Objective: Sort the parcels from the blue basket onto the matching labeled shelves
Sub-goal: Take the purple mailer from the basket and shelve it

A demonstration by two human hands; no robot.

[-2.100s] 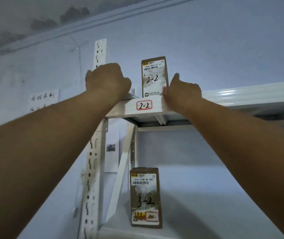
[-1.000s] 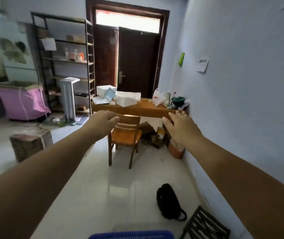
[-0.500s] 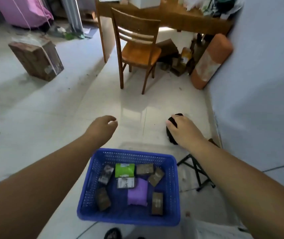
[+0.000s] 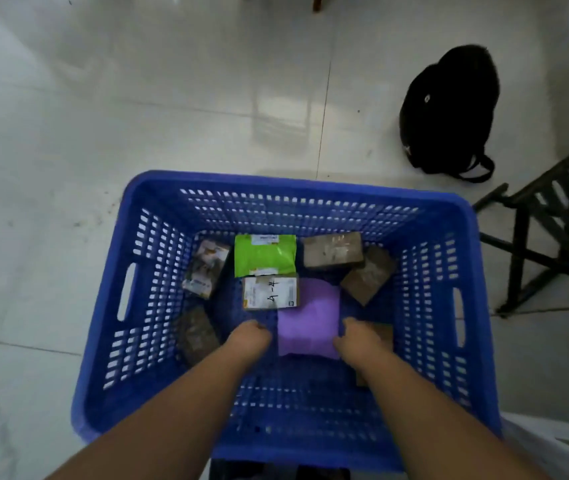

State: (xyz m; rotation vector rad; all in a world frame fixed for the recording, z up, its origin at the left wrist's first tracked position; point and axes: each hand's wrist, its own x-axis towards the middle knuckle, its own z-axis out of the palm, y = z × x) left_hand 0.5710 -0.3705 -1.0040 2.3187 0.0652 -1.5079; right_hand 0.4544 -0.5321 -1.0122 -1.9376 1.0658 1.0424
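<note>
Blue basket (image 4: pixel 130 341) on floor, parcels inside. Purple parcel (image 4: pixel 309 317) at centre; left hand (image 4: pixel 246 337) at its 9 o'clock, right hand (image 4: pixel 355 337) at 3 o'clock, both touching; grip unclear. Green parcel (image 4: pixel 265 254) at 12 o'clock.

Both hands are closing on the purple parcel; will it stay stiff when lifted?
Probably not: the purple parcel looks like a soft, creased pouch, so it may sag. Its smooth skin could be slippery. With left hand and right hand flanking it, two-sided support seems wise.
</note>
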